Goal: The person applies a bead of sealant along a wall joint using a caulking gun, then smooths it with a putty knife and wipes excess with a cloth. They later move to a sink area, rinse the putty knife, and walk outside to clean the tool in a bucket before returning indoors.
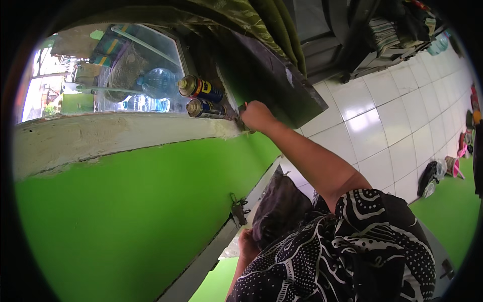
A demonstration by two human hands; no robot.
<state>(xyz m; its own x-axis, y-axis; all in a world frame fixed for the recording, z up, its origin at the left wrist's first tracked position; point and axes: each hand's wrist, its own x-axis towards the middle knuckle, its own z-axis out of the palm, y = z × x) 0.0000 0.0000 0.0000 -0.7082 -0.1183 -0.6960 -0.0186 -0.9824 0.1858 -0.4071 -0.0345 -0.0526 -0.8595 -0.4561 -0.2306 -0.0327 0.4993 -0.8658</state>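
Note:
My right hand (pixel 258 116) reaches out to the corner of the window sill, its fingers closed against the sill's end. What they hold, if anything, is hidden behind them. Just left of it, two spray cans lie on their sides: a blue and yellow one (pixel 200 88) and a darker one (pixel 205 108) below it. Low and close to my body, my left hand (pixel 247 245) is closed at the edge of a dark grey, crumpled cloth (pixel 282 206). The cloth hangs beside my patterned black and white sleeve and covers part of that hand.
A pale sill (pixel 121 132) runs above a bright green wall (pixel 126 211). Behind the window glass is a large clear blue bottle (pixel 160 83). A dark panel (pixel 287 75) and a green curtain (pixel 241 20) hang beyond my right hand. White tiles (pixel 387 126) cover the floor.

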